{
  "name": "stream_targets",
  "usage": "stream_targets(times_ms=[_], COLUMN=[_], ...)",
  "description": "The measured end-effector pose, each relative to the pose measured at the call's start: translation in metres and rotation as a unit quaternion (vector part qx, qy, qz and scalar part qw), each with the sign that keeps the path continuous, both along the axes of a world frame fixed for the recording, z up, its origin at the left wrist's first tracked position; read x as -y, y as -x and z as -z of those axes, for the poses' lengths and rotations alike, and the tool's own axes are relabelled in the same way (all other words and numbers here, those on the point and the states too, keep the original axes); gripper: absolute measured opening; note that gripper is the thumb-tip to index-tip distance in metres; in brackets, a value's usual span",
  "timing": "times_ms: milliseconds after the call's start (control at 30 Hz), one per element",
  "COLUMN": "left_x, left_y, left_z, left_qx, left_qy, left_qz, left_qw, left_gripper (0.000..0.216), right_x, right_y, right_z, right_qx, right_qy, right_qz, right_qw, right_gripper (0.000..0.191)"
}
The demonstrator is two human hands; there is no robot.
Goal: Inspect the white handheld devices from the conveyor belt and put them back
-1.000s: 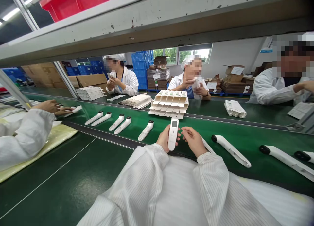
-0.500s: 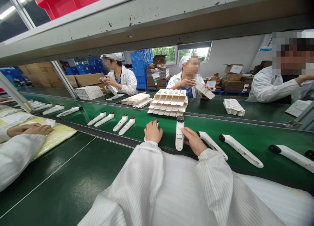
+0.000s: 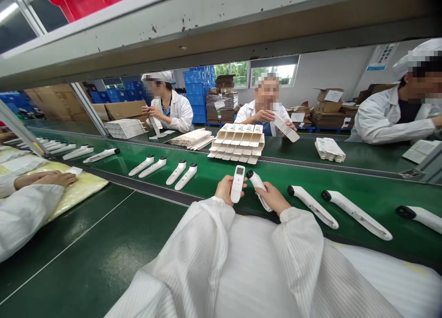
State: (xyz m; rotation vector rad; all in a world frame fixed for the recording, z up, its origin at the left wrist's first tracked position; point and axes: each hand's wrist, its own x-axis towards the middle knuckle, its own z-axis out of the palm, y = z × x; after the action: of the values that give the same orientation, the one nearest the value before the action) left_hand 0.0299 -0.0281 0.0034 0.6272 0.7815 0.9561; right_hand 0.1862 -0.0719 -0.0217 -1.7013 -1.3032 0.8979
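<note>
My left hand [image 3: 224,189] is closed around a white forehead thermometer [image 3: 237,184], held upright with its small screen and buttons towards me. In my right hand [image 3: 274,198] is a second white thermometer [image 3: 256,181] with a black head, tilted up to the left and seen from the side; the fingers cover part of its handle. Both hands are over the green conveyor belt [image 3: 214,170], close together. To the right, a thermometer [image 3: 312,206] lies on the belt, and another thermometer [image 3: 357,215] rests beyond it.
Several thermometers [image 3: 186,176] lie along the belt to the left. Behind it stands a stack of open white boxes [image 3: 236,143] beside flattened cartons [image 3: 191,140]. Co-workers [image 3: 176,108] sit opposite; another person's hands [image 3: 55,179] are at left. A metal shelf [image 3: 207,26] hangs overhead.
My left hand has raised its thermometer, and the screen shows now. The one in my right hand has turned from upright to tilted. Thermometers on the belt have shifted right.
</note>
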Motion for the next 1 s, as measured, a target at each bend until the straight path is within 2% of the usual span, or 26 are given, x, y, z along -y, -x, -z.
stream_targets(times_ms=[100, 167, 233, 333, 400, 467, 567, 633, 667, 700, 733, 800, 833, 867, 933, 1000], left_x=[0.008, 0.012, 0.014, 0.017, 0.018, 0.018, 0.011, 0.001, -0.005, -0.011, -0.017, -0.026, -0.029, -0.031, -0.033, -0.034], left_y=[-0.009, -0.013, -0.016, -0.019, -0.02, -0.02, -0.013, -0.002, 0.007, 0.016, 0.027, 0.048, 0.058, 0.065, 0.074, 0.075], left_z=[-0.005, -0.007, -0.006, -0.004, -0.003, -0.002, -0.003, -0.004, -0.004, -0.004, -0.004, -0.003, -0.002, -0.001, 0.003, 0.006], left_qx=[-0.014, -0.03, -0.041, -0.011, 0.017, 0.02, -0.034, -0.122, -0.188, -0.268, -0.36, -0.553, -0.635, -0.697, -0.77, -0.791], left_qy=[0.01, 0.012, 0.021, 0.006, -0.018, -0.024, -0.033, -0.081, -0.126, -0.178, -0.232, -0.291, -0.273, -0.243, -0.19, -0.187], left_qz=[0.025, 0.026, 0.009, -0.016, -0.017, -0.008, -0.002, -0.009, -0.024, -0.048, -0.084, -0.17, -0.185, -0.171, -0.11, -0.06], left_qw=[1.0, 0.999, 0.999, 1.0, 1.0, 0.999, 0.999, 0.989, 0.974, 0.946, 0.9, 0.762, 0.698, 0.652, 0.598, 0.58], left_gripper=[0.036, 0.036, 0.029, 0.016, 0.02, 0.02, 0.017, 0.018, 0.018, 0.019, 0.021, 0.036, 0.043, 0.048, 0.047, 0.043], right_x=[-0.002, -0.001, 0.001, 0.003, 0.005, 0.007, 0.01, 0.011, 0.012, 0.012, 0.012, 0.012, 0.012, 0.012, 0.013, 0.014], right_y=[-0.003, -0.002, 0.001, 0.01, 0.015, 0.019, 0.019, 0.017, 0.016, 0.015, 0.015, 0.015, 0.016, 0.016, 0.017, 0.015], right_z=[0.005, 0.004, 0.001, -0.006, -0.01, -0.013, -0.016, -0.016, -0.016, -0.015, -0.015, -0.015, -0.015, -0.017, -0.021, -0.026], right_qx=[0.19, 0.236, 0.218, 0.082, -0.052, -0.18, -0.305, -0.336, -0.343, -0.345, -0.346, -0.348, -0.356, -0.371, -0.434, -0.534], right_qy=[-0.038, -0.1, -0.164, -0.198, -0.166, -0.124, -0.085, -0.072, -0.066, -0.062, -0.059, -0.056, -0.053, -0.05, -0.037, -0.026], right_qz=[0.026, 0.033, 0.033, -0.012, -0.053, -0.075, -0.076, -0.069, -0.067, -0.065, -0.067, -0.073, -0.074, -0.07, -0.053, -0.049], right_qw=[0.981, 0.966, 0.961, 0.977, 0.983, 0.973, 0.946, 0.937, 0.935, 0.934, 0.934, 0.933, 0.93, 0.925, 0.899, 0.844], right_gripper=[0.026, 0.031, 0.033, 0.034, 0.036, 0.039, 0.038, 0.035, 0.034, 0.034, 0.033, 0.032, 0.031, 0.03, 0.027, 0.026])
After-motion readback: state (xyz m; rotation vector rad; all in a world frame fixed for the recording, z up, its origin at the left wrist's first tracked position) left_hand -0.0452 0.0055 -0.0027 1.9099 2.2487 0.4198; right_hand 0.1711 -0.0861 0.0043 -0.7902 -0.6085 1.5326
